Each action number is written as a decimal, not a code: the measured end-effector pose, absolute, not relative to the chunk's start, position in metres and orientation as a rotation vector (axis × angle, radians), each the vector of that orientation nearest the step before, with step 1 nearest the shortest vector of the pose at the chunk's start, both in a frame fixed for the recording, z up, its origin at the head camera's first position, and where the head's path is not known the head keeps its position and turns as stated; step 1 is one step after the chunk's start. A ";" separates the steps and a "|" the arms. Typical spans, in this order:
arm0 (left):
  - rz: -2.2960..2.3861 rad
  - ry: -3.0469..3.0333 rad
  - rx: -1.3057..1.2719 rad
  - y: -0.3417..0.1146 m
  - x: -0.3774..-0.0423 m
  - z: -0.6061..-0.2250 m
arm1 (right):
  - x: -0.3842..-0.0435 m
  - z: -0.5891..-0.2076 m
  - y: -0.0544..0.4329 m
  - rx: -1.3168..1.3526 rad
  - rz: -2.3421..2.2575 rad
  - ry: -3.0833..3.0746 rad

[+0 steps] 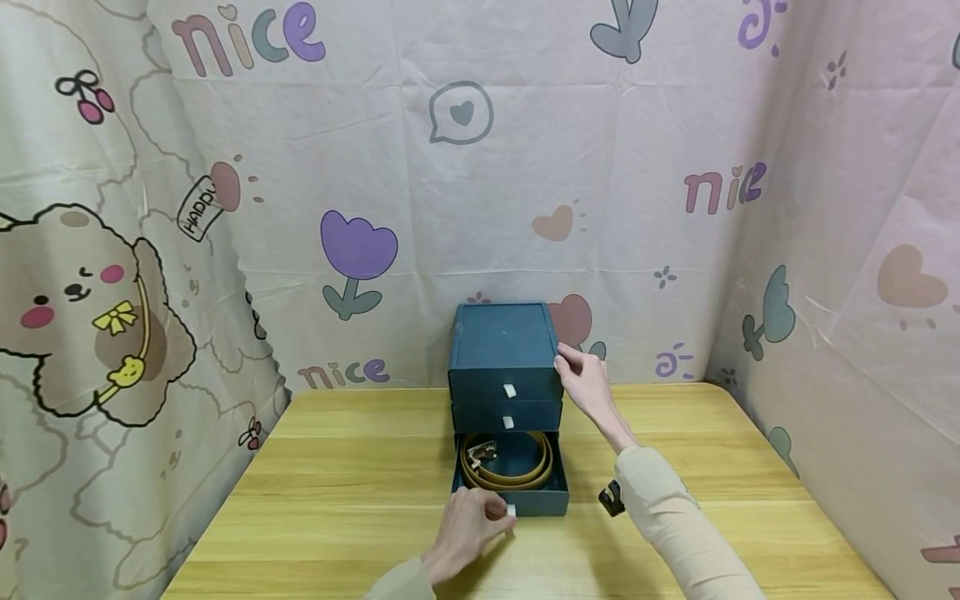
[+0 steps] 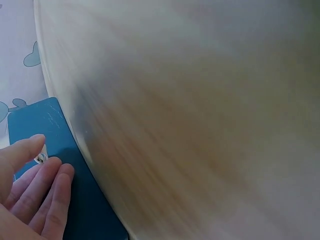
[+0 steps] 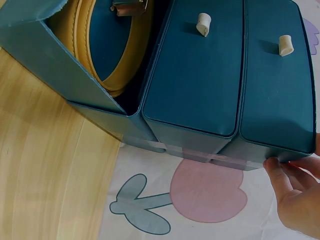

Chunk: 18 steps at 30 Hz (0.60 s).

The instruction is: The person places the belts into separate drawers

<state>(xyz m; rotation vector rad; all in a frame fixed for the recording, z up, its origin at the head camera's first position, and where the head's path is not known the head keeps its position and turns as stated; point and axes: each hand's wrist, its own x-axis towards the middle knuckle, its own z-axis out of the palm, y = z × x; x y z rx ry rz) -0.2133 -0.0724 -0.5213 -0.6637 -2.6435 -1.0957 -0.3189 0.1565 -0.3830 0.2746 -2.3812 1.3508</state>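
A dark blue drawer box stands at the back of the table, its lowest drawer pulled out. Inside that drawer lies a coiled tan belt with a metal buckle. My left hand pinches the white pull tab on the drawer's front; the left wrist view has the tab between thumb and fingers. At the box's upper right edge, my right hand grips with its fingertips. The right wrist view shows those fingers against the top section's side.
Two upper drawers, the middle one and the top one, are closed, each with a white tab. Patterned cloth hangs close behind the box and along both sides of the wooden table.
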 end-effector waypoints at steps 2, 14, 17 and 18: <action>-1.111 -2.646 -0.658 -0.072 -0.214 -0.522 | -0.319 -0.383 0.156 0.272 1.352 -2.382; -1.166 -2.638 -0.574 -0.070 -0.221 -0.525 | -0.319 -0.382 0.157 0.280 1.359 -2.381; -1.183 -2.632 -0.535 -0.070 -0.224 -0.525 | -0.318 -0.383 0.157 0.281 1.360 -2.383; -1.189 -2.630 -0.529 -0.069 -0.225 -0.525 | -0.318 -0.383 0.157 0.280 1.361 -2.385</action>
